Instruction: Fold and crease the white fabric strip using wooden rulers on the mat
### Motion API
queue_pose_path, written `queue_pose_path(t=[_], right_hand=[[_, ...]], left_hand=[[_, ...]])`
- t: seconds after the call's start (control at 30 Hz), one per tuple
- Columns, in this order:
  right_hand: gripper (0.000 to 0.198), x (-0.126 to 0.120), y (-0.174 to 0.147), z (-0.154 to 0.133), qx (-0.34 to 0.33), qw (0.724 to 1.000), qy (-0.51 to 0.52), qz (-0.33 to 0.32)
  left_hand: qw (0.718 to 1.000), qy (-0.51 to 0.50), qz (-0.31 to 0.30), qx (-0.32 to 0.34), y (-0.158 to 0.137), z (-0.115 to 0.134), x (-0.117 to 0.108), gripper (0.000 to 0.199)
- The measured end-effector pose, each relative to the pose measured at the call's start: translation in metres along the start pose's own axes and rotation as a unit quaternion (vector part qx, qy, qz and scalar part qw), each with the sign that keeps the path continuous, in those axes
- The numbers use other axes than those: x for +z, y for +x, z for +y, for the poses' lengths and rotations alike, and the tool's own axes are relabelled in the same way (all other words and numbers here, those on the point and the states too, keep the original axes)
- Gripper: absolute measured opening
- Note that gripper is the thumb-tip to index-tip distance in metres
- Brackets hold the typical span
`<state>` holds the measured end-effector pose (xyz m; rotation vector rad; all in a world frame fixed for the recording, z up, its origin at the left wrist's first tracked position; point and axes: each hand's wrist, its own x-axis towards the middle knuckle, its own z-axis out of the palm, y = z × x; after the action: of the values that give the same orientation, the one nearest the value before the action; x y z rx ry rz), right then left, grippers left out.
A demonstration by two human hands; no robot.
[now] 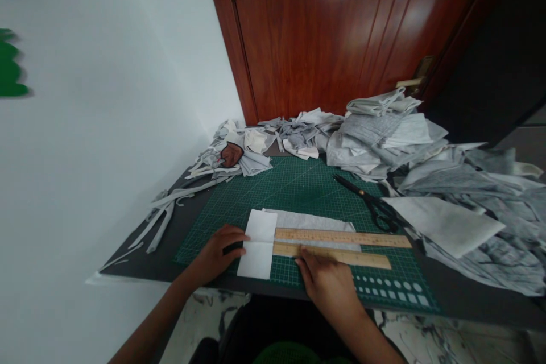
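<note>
A white piece (256, 250) lies flat near the front edge of a green cutting mat (294, 187). It is a plain, upright rectangle with straight sides and 1 crease running across its middle, dividing it into 2 panels; whether it is paper or stiff cloth I cannot tell. Just to its right are 2 wooden rulers (369, 261), pale and straight, marked along their length, their left ends at the white piece's right edge. They lie over a light grey cloth (311, 222), a soft strip that shows above the upper ruler and between the 2.

The left hand (215, 253) meets the white piece at its left edge, thumb and forefinger apart with a gap between them, tips touching near the crease. The right hand (330, 283) has its fingertips on the lower ruler, to the right of the white piece; whether they pinch it or only press down I cannot tell.

The mat is printed with a fine grid and rows of pale shapes at its lower right. Black-handled scissors (369, 199) lie open-ringed beyond the rulers, near a heaped, crumpled pile of grey and white fabric (375, 131). Behind stands a glossy reddish-brown door (315, 34).
</note>
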<state>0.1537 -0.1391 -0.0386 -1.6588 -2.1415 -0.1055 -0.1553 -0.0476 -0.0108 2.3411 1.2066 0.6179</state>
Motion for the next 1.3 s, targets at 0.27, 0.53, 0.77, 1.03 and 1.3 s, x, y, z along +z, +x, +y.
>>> queue_pose_path(t=[0.27, 0.53, 0.77, 1.03, 1.3], right_hand=[[0.023, 0.001, 0.001, 0.000, 0.005, 1.000, 0.004, 0.005], [0.025, 0.003, 0.001, 0.000, -0.003, 1.000, 0.010, 0.024], [0.025, 0.002, 0.000, 0.000, -0.008, 1.000, 0.002, 0.024], [0.025, 0.000, 0.003, 0.000, -0.006, 1.000, 0.004, 0.023], [0.026, -0.004, 0.006, -0.002, 0.018, 1.000, 0.018, -0.016]], left_hand=[[0.975, -0.081, 0.105, -0.179, 0.010, -0.009, -0.032, 0.044], [0.898, 0.313, 0.234, -0.204, 0.002, -0.051, -0.095, 0.063], [0.952, 0.263, 0.149, -0.036, 0.028, -0.027, -0.036, 0.060], [0.975, 0.128, -0.056, 0.170, 0.090, 0.066, 0.045, 0.016], [0.969, 0.158, -0.087, 0.169, 0.106, 0.073, 0.065, 0.012]])
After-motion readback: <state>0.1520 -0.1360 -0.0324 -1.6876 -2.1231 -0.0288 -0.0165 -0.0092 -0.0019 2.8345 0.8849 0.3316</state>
